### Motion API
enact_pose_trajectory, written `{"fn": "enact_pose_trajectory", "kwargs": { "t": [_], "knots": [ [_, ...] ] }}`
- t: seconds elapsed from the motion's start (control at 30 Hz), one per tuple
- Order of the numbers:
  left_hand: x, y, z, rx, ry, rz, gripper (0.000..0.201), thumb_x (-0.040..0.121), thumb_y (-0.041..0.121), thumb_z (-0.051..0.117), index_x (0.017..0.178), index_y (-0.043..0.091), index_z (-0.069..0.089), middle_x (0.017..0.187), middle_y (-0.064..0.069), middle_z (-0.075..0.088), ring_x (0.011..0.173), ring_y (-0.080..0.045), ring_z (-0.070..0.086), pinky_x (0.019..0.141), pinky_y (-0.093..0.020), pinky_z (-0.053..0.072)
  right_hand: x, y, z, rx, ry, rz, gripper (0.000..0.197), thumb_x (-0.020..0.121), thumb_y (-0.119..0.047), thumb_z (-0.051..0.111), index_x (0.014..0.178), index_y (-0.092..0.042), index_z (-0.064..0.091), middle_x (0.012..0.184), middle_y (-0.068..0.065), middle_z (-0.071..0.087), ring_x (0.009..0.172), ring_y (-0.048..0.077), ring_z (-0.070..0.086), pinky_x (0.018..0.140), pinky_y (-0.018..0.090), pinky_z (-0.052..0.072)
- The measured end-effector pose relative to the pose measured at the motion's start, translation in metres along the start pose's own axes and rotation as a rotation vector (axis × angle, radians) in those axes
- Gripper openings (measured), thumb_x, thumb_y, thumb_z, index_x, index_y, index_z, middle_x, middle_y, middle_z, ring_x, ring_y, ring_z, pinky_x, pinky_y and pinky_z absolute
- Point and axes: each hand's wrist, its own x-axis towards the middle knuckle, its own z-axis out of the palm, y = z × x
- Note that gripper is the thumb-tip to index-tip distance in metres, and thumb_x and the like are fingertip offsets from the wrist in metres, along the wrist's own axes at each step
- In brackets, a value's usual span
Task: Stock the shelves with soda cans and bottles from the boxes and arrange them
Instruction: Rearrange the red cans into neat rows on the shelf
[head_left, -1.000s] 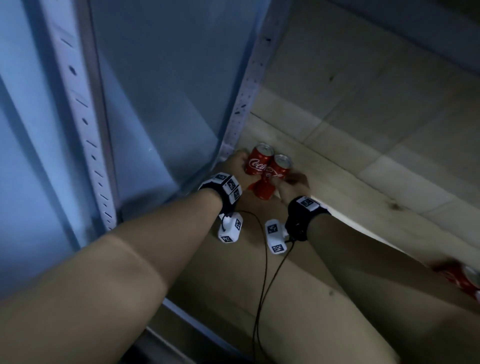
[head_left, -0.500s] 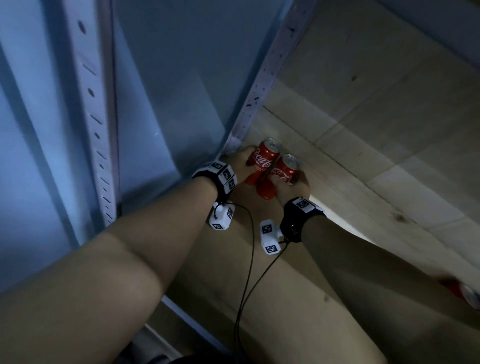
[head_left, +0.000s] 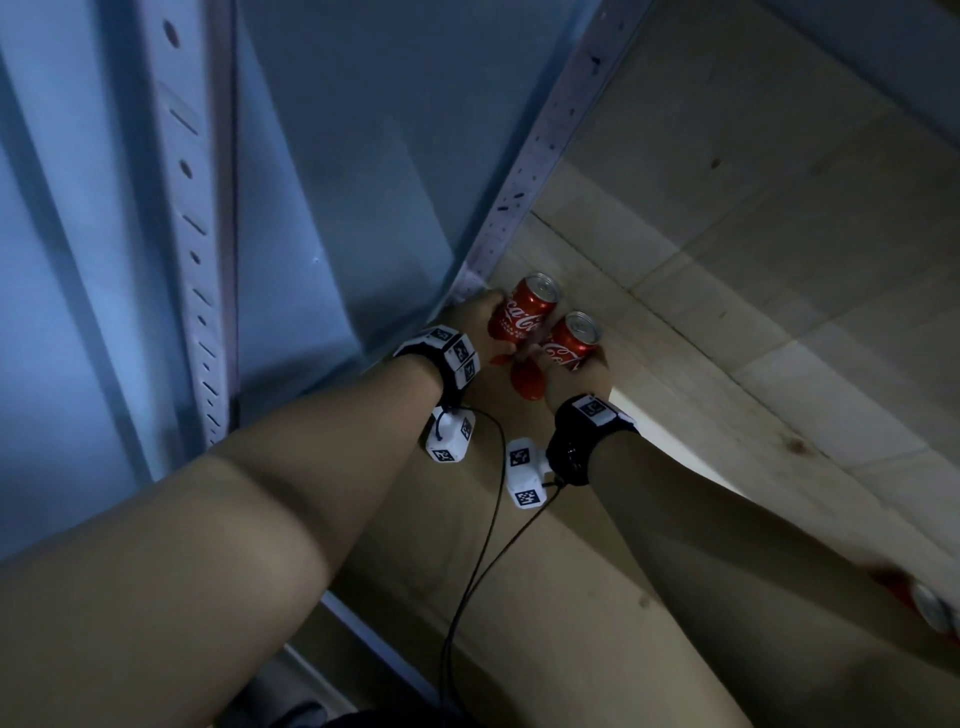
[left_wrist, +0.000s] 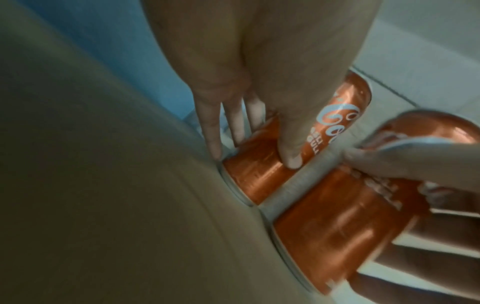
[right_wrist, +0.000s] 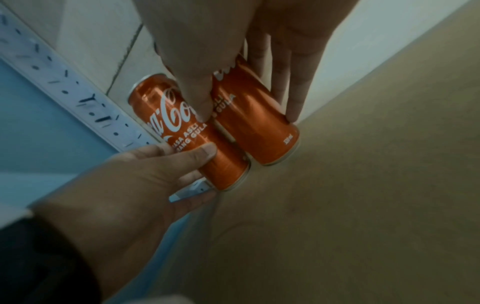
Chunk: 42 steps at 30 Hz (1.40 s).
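Before us a pale wooden shelf board (head_left: 571, 597) meets a blue side panel (head_left: 337, 156) and a perforated grey metal upright (head_left: 535, 156) in a dim corner. We see two slim red aluminium cola cans with white script standing upright side by side there, almost touching. The left hand (head_left: 475, 322) grips the corner can (head_left: 522, 314); the right hand (head_left: 574, 376) grips the outer can (head_left: 569, 340), fingers wrapped round each.
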Motion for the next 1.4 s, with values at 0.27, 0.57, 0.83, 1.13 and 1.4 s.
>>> {"fn": "enact_pose_trajectory", "kwargs": {
  "t": [0.27, 0.57, 0.83, 1.13, 1.4],
  "knots": [
    [0.006, -0.016, -0.011, -0.061, 0.121, -0.001, 0.053, 0.088, 0.000, 0.070, 0.138, 0.001, 0.051, 0.124, -0.013, 0.061, 0.107, -0.024, 0.061, 0.090, -0.007, 0.040, -0.008, -0.025, 0.024, 0.025, -0.055, -0.025, 0.054, 0.077, -0.033, 0.088, 0.122, -0.022, 0.059, 0.114, 0.001, 0.068, 0.103, 0.024, 0.065, 0.091, 0.033, 0.048],
    [-0.005, -0.017, -0.019, -0.157, 0.113, 0.029, 0.045, 0.084, 0.008, 0.075, 0.126, 0.012, 0.061, 0.123, -0.005, 0.067, 0.114, -0.022, 0.063, 0.101, -0.037, 0.050, -0.007, -0.024, 0.021, -0.001, -0.209, 0.058, 0.047, 0.094, -0.007, 0.070, 0.137, -0.009, 0.050, 0.139, 0.016, 0.056, 0.128, 0.031, 0.057, 0.070, 0.011, 0.053],
    [-0.003, -0.021, -0.017, -0.240, 0.112, 0.037, 0.051, 0.083, 0.005, 0.077, 0.131, 0.012, 0.060, 0.125, -0.006, 0.067, 0.112, -0.019, 0.064, 0.100, -0.039, 0.052, -0.013, -0.026, 0.030, -0.073, -0.095, 0.022, 0.025, 0.086, -0.016, 0.077, 0.091, -0.028, 0.056, 0.123, 0.005, 0.069, 0.117, 0.026, 0.063, 0.105, 0.041, 0.048],
    [-0.004, -0.024, -0.014, -0.239, 0.170, 0.055, 0.052, 0.083, 0.004, 0.077, 0.131, 0.014, 0.059, 0.127, -0.004, 0.067, 0.113, -0.014, 0.063, 0.095, -0.026, 0.050, -0.012, -0.016, 0.038, 0.015, 0.011, 0.008, 0.054, 0.075, -0.026, 0.088, 0.117, -0.026, 0.054, 0.116, 0.000, 0.070, 0.104, 0.021, 0.066, 0.097, 0.035, 0.052],
    [-0.004, -0.021, -0.014, -0.194, 0.162, 0.029, 0.050, 0.087, 0.005, 0.073, 0.133, 0.016, 0.057, 0.132, -0.003, 0.064, 0.119, -0.014, 0.060, 0.095, -0.025, 0.043, -0.017, -0.003, 0.051, 0.110, 0.086, -0.002, 0.074, 0.077, -0.021, 0.087, 0.136, -0.013, 0.043, 0.132, 0.008, 0.055, 0.119, 0.023, 0.057, 0.102, 0.039, 0.049]
  ]
}}
